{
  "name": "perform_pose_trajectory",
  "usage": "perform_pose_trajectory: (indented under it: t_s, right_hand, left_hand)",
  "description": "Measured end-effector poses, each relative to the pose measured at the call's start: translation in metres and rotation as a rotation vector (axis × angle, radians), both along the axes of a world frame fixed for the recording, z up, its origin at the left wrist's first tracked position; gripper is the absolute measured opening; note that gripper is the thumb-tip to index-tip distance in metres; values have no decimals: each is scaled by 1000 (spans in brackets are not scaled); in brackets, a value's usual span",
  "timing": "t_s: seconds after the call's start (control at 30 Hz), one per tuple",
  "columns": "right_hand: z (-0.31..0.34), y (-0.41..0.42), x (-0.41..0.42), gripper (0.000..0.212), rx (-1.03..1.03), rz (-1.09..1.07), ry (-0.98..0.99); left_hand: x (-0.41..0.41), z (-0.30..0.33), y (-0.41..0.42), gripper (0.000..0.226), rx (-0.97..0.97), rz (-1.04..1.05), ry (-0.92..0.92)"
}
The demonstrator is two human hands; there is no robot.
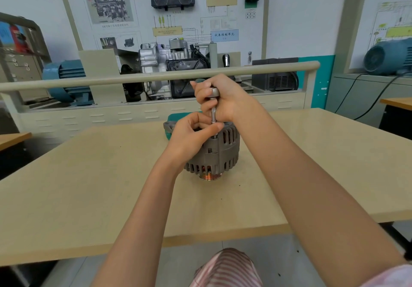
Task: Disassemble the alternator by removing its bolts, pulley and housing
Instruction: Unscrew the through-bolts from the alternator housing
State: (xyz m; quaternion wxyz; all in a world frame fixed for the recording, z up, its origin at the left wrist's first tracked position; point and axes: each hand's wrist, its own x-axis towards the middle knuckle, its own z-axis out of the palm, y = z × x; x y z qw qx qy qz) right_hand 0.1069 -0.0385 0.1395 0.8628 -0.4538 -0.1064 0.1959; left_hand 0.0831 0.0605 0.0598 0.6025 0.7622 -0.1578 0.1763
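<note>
Behind the beige table (pixel 89 186) stands a training board. At its centre the alternator (pixel 217 150) sits pulley-down. Right hand (pixel 223 99) grips a socket driver (pixel 213 108) upright at 12 o'clock; left hand (pixel 191 132) pinches its shaft. I judge a housing bolt is being loosened; next, steady turning.

The left hand (pixel 196 130) hides the alternator (pixel 219 152) top where the driver (pixel 213 112) tip meets it.

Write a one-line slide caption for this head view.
Both hands steady an upright driver on a bolt atop the alternator, pulley down on the table.
</note>
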Motion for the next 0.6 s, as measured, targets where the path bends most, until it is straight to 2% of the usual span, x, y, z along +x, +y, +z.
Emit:
perform_pose_trajectory:
  t_s: [0.1,0.13,0.2,0.3,0.43,0.53,0.6]
  right_hand:
    - [-5,13,-4,28,20,-393,-50]
    - [-7,16,-3,35,42,-504,-65]
    - [-9,18,-1,44,64,-574,-58]
    - [-3,12,-4,24,-21,-381,-44]
    - [1,2,2,26,-63,-31,-51]
    - [0,-2,4,25,-59,75,-37]
    - [0,-2,2,24,-24,44,-20]
  left_hand:
    - [1,-1,0,12,5,1,-17]
    - [1,-2,0,13,9,4,-23]
    - [0,-2,0,14,13,11,-30]
    - [-1,-1,0,9,-1,0,-19]
    - [-2,0,3,9,-8,-30,14]
    - [-2,0,4,9,-15,-38,19]
    - [-1,0,4,10,-13,-29,1]
